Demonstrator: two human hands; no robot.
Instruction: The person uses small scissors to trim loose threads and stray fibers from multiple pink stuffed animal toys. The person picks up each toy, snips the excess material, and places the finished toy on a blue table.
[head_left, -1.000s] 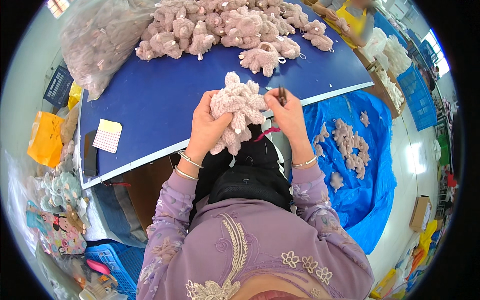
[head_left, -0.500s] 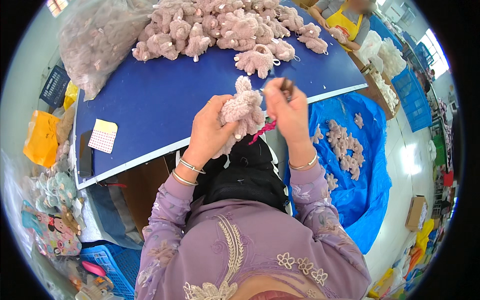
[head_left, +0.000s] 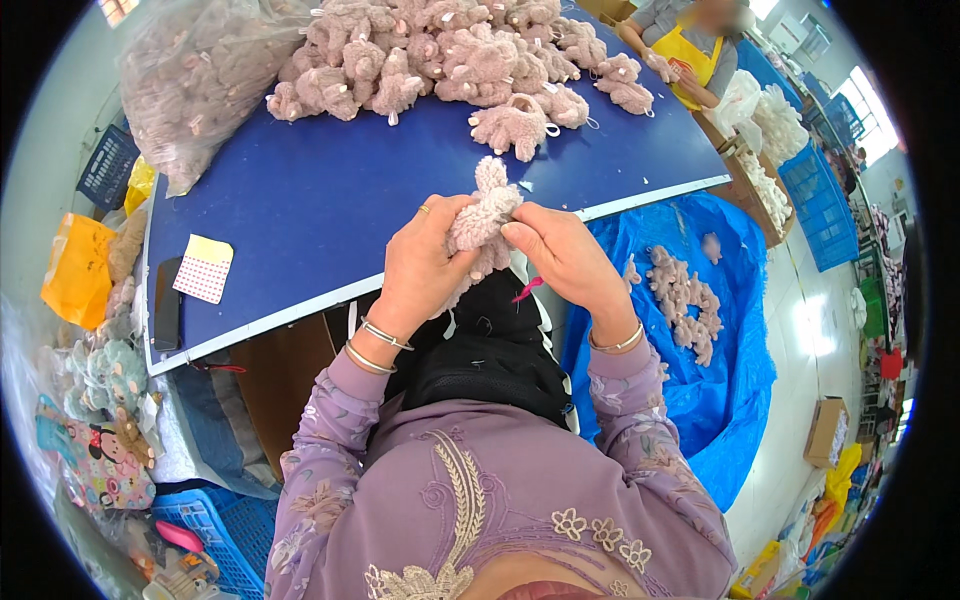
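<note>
A fuzzy greyish-pink plush toy [head_left: 486, 212] is held between my hands, just over the near edge of the blue table [head_left: 400, 160]. My left hand [head_left: 425, 260] is closed around its left side, thumb across the front. The fingertips of my right hand [head_left: 575, 258] pinch the toy's right side. A bright pink twisted cord [head_left: 528, 290] dangles below my right hand; what it is fixed to is hidden. Beyond the toy lies a loose plush piece [head_left: 510, 128] with a white loop, in front of a big heap of similar plush toys [head_left: 470, 60].
A clear bag [head_left: 205, 90] full of plush stands at the far left. A dotted paper card [head_left: 204, 268] and a dark phone [head_left: 167, 305] lie near the left edge. On my right, a blue sheet [head_left: 735, 400] holds small plush pieces [head_left: 685, 295]. A co-worker in a yellow apron [head_left: 690, 60] handles plush.
My right hand has come down and left onto the toy. The dark metal tool seen in it earlier is now out of sight. My left hand keeps its hold.
</note>
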